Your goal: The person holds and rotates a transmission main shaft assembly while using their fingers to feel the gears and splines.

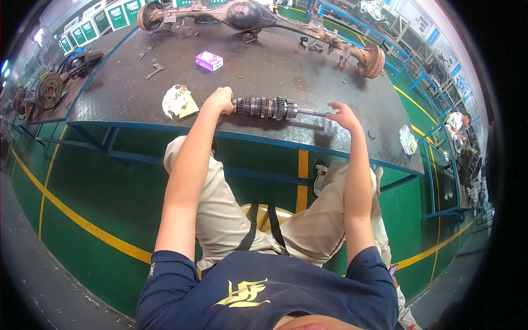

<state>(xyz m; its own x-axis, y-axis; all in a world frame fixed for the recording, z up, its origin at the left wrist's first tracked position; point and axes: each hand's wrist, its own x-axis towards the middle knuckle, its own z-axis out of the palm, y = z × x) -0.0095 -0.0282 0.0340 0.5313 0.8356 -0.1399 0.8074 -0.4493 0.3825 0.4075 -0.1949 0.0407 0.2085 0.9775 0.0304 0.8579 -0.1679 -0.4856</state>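
A metal gear shaft lies crosswise near the front edge of the workbench, its several toothed gears packed together on the left and a bare thin rod at the right. My left hand is closed around its left end, which the fingers hide. At the tip of the thin rod, my right hand holds on with the thumb and lower fingers, while the index finger reaches out above it. Left of my left hand lies a stained crumpled yellowish paper.
The dark steel workbench has a blue frame. On it are a purple and white box, a wrench-like tool and a white plastic bag. A rusty vehicle axle spans the far side. Another person is at the far right.
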